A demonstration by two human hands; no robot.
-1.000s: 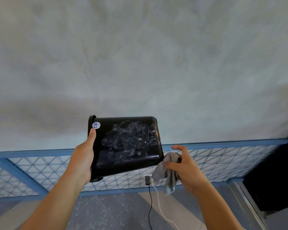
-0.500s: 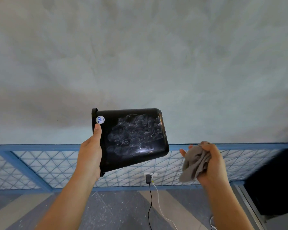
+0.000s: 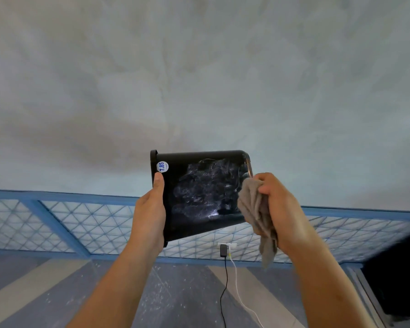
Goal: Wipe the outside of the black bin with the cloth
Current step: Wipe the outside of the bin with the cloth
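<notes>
The left hand [image 3: 149, 214] grips the bin [image 3: 199, 195] at its rim end, thumb just below a round sticker [image 3: 162, 166] marked 7.85. The bin lies sideways in the air, its side smeared white. At the bin's right end, the right hand [image 3: 278, 209] clutches the cloth [image 3: 253, 209], which touches it.
</notes>
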